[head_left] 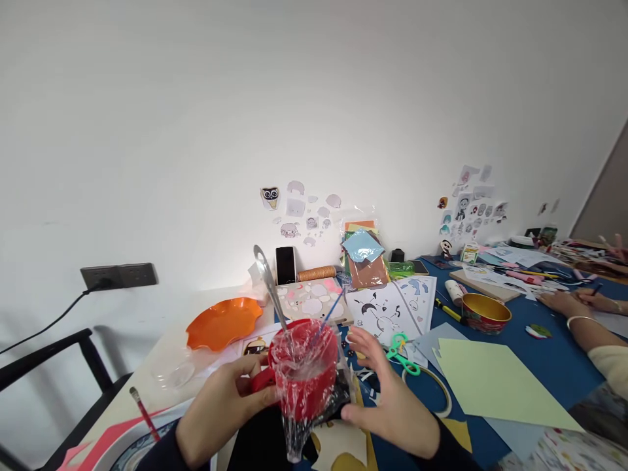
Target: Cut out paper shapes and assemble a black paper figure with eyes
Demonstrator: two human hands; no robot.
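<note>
Red mug (pixel 314 396) in clear film (pixel 295 445), held above the bench (pixel 540 366) toward its near edge, seems stiff but slippery, best gripped by the handle (pixel 263 379), which the left hand (pixel 228 404) pinches, right hand (pixel 390 409) spread alongside.

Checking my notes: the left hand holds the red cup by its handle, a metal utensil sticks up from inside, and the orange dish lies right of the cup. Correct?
One slip: the head view shows the orange dish left of the red cup. The left hand does hold the cup by its handle, and a metal utensil sticks up from inside.
</note>
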